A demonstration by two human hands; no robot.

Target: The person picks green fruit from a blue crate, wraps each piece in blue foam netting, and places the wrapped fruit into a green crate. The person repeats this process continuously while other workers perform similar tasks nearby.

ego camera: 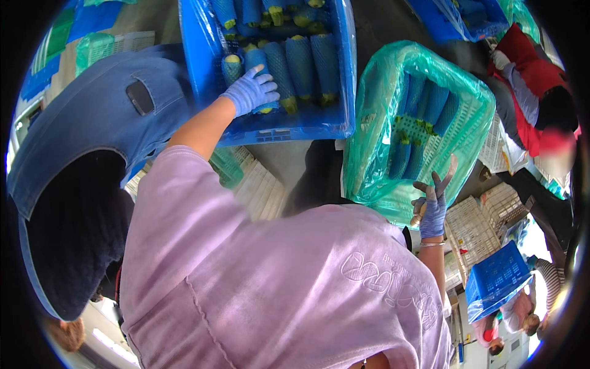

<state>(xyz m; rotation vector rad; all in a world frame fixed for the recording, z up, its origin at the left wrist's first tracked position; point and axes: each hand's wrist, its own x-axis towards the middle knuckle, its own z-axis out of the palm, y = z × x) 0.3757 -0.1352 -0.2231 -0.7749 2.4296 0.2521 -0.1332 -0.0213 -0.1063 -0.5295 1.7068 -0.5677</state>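
Note:
My left hand [252,90], in a blue-lavender knit glove, reaches into a blue plastic crate [281,134]. Its fingers curl over a zucchini-like vegetable [256,57] in a blue foam net sleeve; the thumb is hidden. More sleeved vegetables [300,67] lie in rows beside it, pale green ends and stems showing. My right hand [433,203], gloved with darkened fingertips, hovers over the near right edge of a crate lined with green plastic film [373,138]. Its fingers are apart and hold nothing. Two rows of sleeved vegetables [424,104] lie inside that crate.
A person in denim [106,106] stands close against my left side. Another in a red vest [530,69] is at far right. White crates [474,226] and a blue crate [498,276] stand to my right. Another blue crate [442,18] is at the top right.

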